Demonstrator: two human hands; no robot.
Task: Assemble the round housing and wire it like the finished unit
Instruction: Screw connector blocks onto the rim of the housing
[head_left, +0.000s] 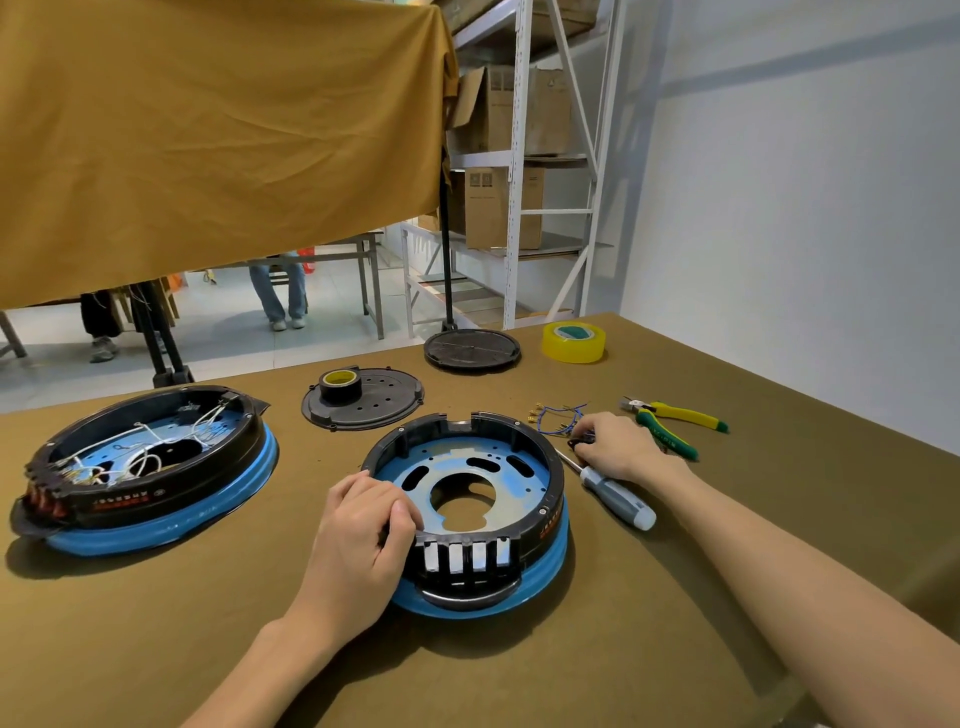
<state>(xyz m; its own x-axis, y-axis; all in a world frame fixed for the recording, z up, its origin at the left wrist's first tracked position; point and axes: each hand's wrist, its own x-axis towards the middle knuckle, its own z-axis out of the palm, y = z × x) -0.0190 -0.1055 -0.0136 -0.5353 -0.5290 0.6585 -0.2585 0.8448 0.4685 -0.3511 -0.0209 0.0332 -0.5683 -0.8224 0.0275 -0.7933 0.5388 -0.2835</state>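
**Round housing on the bench, both hands at work**

Round housing (467, 514), black ring on blue base, sitting mid-bench (675, 649), unwired. Left hand (363, 540) curled over its near-left rim. Right hand (618, 447) just beside it, pinching small wires (558, 418) above a screwdriver (615, 493). Finished unit (140, 467) well left; pliers (670, 421) right.

Both bare forearms reach forward from the bottom edge. The left hand (363, 530) lies palm down, fingers curled over, thumb tucked beside them. The right hand (615, 447) stretches farther out, knuckles up, fingertips bunched together and pinching downward.
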